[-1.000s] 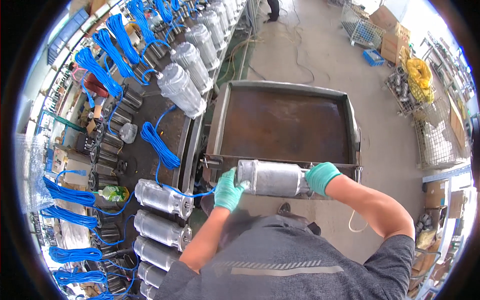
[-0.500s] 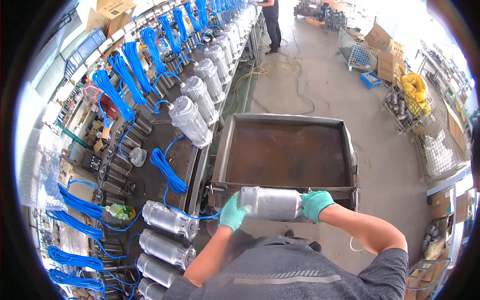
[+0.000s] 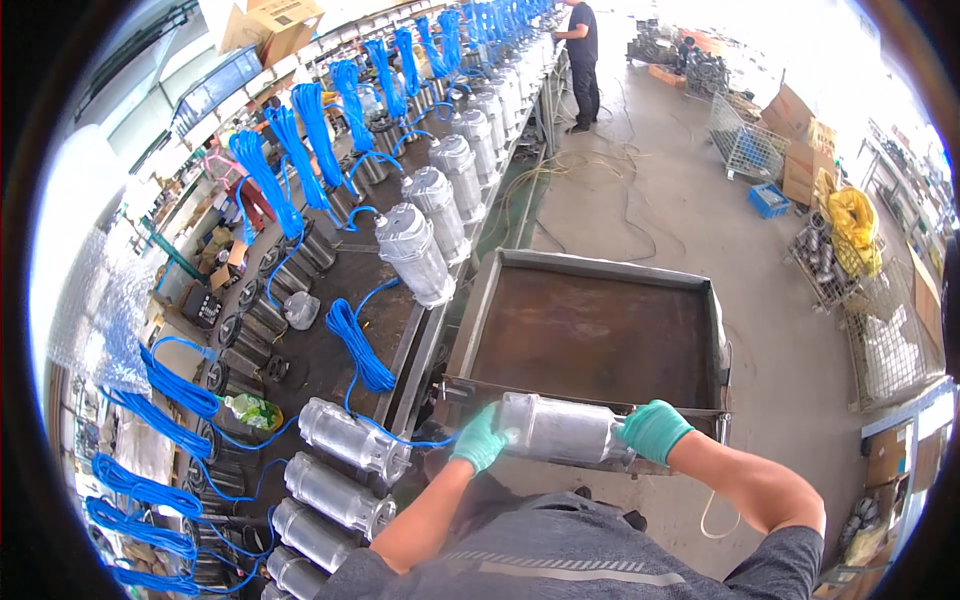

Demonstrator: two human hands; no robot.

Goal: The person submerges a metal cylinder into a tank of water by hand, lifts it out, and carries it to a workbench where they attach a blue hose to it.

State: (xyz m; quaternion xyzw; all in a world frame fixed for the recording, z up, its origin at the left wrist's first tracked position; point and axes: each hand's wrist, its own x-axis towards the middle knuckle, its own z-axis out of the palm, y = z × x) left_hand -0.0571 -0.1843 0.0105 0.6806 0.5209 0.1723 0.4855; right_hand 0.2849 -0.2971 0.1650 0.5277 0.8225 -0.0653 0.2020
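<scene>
A silver, cylindrical pump motor (image 3: 560,428) is held lying on its side in front of me, at the near edge of a metal tray cart (image 3: 600,264). My left hand (image 3: 480,440), in a green glove, grips its left end. The right end is in my right hand (image 3: 653,432), gloved the same way, with the fingers curled round it. From beside my left hand a blue cable runs left to a coil of blue cable (image 3: 358,346) on the bench. Whether the motor rests on the cart's edge or hangs just before it, I cannot tell.
Several similar motors (image 3: 338,490) lie at the bench's near side, while others (image 3: 413,252) stand upright along its edge. Hanging blue cable coils (image 3: 265,180) line the bench. A person (image 3: 582,65) stands farther along it. Wire cages (image 3: 895,345) and cardboard boxes (image 3: 800,165) occupy the right side.
The view has shifted, so the bench and cart appear farther right and slightly lower. Both hands keep their grip on the motor, which now tilts slightly down to the right.
</scene>
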